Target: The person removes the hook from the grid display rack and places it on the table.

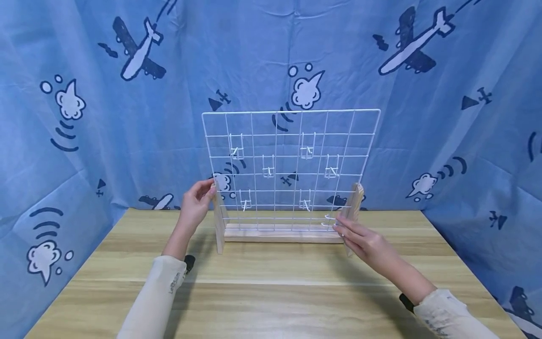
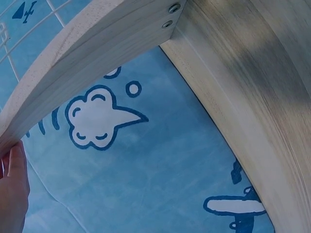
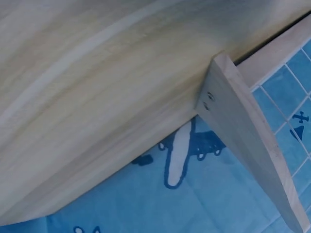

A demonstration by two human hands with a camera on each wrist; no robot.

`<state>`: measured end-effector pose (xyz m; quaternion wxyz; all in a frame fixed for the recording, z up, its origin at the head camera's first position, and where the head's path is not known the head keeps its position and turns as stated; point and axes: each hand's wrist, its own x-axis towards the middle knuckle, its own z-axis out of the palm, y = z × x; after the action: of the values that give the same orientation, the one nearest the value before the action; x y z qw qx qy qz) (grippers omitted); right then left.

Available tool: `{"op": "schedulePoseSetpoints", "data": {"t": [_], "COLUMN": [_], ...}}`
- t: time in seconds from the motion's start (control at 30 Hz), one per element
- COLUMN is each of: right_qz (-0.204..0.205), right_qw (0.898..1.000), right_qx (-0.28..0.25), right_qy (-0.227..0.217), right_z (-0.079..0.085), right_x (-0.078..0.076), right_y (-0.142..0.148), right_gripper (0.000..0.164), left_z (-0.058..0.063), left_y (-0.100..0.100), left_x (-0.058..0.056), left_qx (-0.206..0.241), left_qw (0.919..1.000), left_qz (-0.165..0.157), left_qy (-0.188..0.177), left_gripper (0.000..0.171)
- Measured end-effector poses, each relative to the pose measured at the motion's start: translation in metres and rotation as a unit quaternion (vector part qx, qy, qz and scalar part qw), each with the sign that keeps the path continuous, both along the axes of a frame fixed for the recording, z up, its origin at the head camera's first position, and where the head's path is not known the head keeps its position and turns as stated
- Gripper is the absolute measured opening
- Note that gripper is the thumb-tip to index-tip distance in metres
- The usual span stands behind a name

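Note:
A white wire grid panel (image 1: pixel 288 182) stands upright in a wooden stand (image 1: pixel 283 237) on the table. My left hand (image 1: pixel 197 203) pinches the top of the stand's left post (image 1: pixel 219 221); in the left wrist view, fingers (image 2: pixel 17 167) show at that post's tip. At the grid's lower right, beside the right post (image 1: pixel 357 200), my right hand (image 1: pixel 366 241) pinches a white wire hook (image 1: pixel 328 221), partly hidden by the fingers. The right hand is outside the right wrist view, which shows the right post (image 3: pixel 252 138) with two screws.
Several white hooks hang on the grid, among them an upper left hook (image 1: pixel 237 151), an upper right hook (image 1: pixel 307 150) and a lower hook (image 1: pixel 305 203). Under the stand lies a wood-grain table (image 1: pixel 271 301). A blue curtain (image 1: pixel 254 52) with airplane prints hangs behind and at both sides.

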<state>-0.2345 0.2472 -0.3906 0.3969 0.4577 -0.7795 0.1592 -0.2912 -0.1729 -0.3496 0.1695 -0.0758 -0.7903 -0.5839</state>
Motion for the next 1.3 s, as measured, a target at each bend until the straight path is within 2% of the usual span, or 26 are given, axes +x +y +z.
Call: {"op": "schedulePoseSetpoints", "data": {"t": [0.13,0.3,0.57,0.7,0.8,1.0,1.1,1.3], "right_qz": [0.001,-0.017,-0.003,0.007,0.015,0.015,0.017,0.011], "right_qw": [1.0,0.997,0.994,0.99,0.988,0.987,0.987,0.982], "right_qx": [0.02,0.051,0.074,0.092,0.108,0.119,0.118,0.133], "right_qy": [-0.014,-0.053,-0.083,-0.104,-0.11,-0.103,-0.112,-0.131], "right_z": [-0.004,-0.01,-0.021,-0.025,-0.028,-0.034,-0.037,-0.04], "right_x": [0.0,0.002,0.002,0.002,0.001,-0.001,-0.002,-0.002], "right_y": [0.004,0.007,0.008,0.008,0.007,0.007,0.007,0.006], "right_gripper": [0.038,0.041,0.039,0.02,0.034,0.035,0.036,0.033], "left_z": [0.001,0.001,0.002,0.001,0.001,0.0,0.003,0.014], "left_y": [0.0,0.001,0.001,0.001,0.001,0.0,0.001,0.007], "left_x": [-0.001,0.0,0.001,0.001,0.0,0.0,0.002,0.014], "left_qx": [-0.007,-0.007,-0.008,-0.007,-0.009,0.001,0.003,0.003], "left_qw": [1.0,1.0,1.0,1.0,0.9999,0.9999,0.9999,0.9999], "left_qz": [-0.001,-0.002,0.0,-0.001,0.0,-0.005,-0.007,-0.011], "left_qy": [0.002,0.006,0.002,0.005,0.009,0.015,0.009,0.007], "left_gripper": [0.035,0.034,0.034,0.035,0.035,0.033,0.033,0.032]}}
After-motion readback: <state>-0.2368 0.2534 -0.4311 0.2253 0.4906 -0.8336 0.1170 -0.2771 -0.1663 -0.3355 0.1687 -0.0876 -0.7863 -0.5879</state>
